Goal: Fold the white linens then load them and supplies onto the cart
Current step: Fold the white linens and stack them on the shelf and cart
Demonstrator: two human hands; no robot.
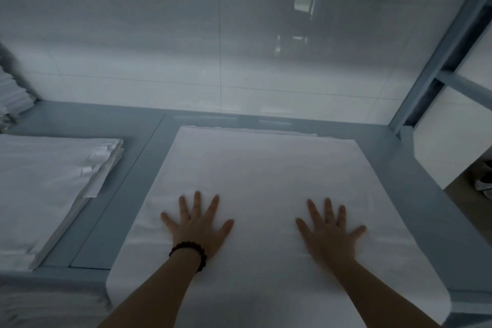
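Observation:
A large white linen (266, 168) lies spread flat on the blue-grey shelf surface (149, 157), its near edge hanging over the front. My left hand (198, 224), with a dark bead bracelet on the wrist, presses flat on the linen with fingers spread. My right hand (330, 231) presses flat on it too, fingers spread, about a hand's width to the right. Neither hand holds anything.
A stack of folded white linens (48, 181) sits on the shelf at the left. More folded white cloth (10, 93) is piled at the far left. A glossy tiled wall (239, 48) stands behind. A blue metal frame post (439, 42) rises at the right.

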